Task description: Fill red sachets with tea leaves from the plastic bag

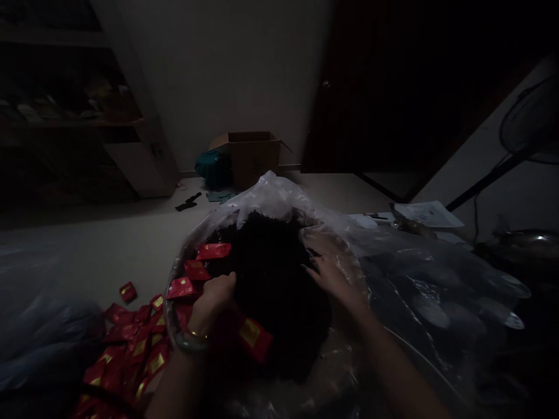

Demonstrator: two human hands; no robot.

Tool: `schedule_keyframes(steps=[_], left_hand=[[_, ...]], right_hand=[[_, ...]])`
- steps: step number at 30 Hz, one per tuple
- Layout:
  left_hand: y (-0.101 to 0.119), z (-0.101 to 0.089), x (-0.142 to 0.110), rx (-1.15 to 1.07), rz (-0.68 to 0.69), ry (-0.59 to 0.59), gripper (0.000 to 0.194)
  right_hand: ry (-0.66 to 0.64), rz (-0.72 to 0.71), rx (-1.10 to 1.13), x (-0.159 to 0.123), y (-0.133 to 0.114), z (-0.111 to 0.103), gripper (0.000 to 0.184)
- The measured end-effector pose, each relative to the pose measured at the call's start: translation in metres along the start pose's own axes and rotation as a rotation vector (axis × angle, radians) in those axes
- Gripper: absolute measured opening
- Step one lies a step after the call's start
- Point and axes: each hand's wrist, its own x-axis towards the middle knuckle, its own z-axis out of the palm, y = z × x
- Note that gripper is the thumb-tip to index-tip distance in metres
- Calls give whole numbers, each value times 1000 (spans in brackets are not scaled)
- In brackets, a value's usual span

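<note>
A wide round container lined with a clear plastic bag [279,195] stands before me. A heap of dark, loose, leaf-like stuff [271,273] fills its middle. My left hand [216,297], with bangles at the wrist, is closed at the heap's left side; what its fingers hold is hidden. Several small red packets [213,251] lie along the left rim beside it. Below that hand, another red packet with a gold patch [255,337] shows over the dark stuff. My right hand [327,272] reaches in at the right edge, fingers stretched and apart, fingertips at the heap.
A pile of red packets [135,343] lies on the floor at left. An open cardboard box [255,157] and a teal bag [213,169] stand by the wall. Clear plastic [432,285] spreads at right, near papers [430,214] and a fan [533,122]. The room is dark.
</note>
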Motion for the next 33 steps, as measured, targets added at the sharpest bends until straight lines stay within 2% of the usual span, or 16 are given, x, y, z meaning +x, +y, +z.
schedule_keyframes(steps=[3,4,6,9,11,12,15,17,19,21,22,23,27,29,31,33], left_hand=[[3,-4,-1,5,-10,-18,39],[3,-5,-1,5,-11,-22,39],[3,-5,-1,4,-18,-19,39],[2,-5,-1,-2,-33,-6,41],[1,-4,1,-15,-25,-3,38],[-1,-4,2,-30,-14,2,36],[-7,0,6,-119,16,52,29],[-12,2,9,-207,32,93,33],[-15,4,10,-319,69,97,39],[-14,5,8,-451,130,49,48],[-13,5,7,-512,163,11,52],[-11,4,5,-566,203,-33,56],[-3,-4,-3,-731,413,-166,66],[0,-8,-5,-850,453,-176,69],[4,-10,-4,-1000,461,-167,69],[8,-7,0,-1080,466,-133,53]], right_hand=[[-363,-181,109,-28,-45,10,28],[-440,-221,117,-39,-61,17,38],[-511,-225,71,-60,-89,33,62],[-467,-172,63,-77,-108,56,76],[-446,-140,105,-77,-107,67,74],[-448,-122,143,-75,-104,70,67],[-455,-96,293,-67,-96,75,30],[-427,-106,348,-65,-95,75,19],[-393,-114,352,-67,-96,76,32],[-383,-112,358,-70,-97,79,53],[-383,-106,377,-71,-97,81,56],[-379,-98,406,-71,-97,85,51],[-317,-115,667,-64,-92,93,11],[-295,-88,855,-57,-90,90,11],[-277,-11,1004,-51,-88,81,22],[-264,34,1070,-45,-86,70,31]])
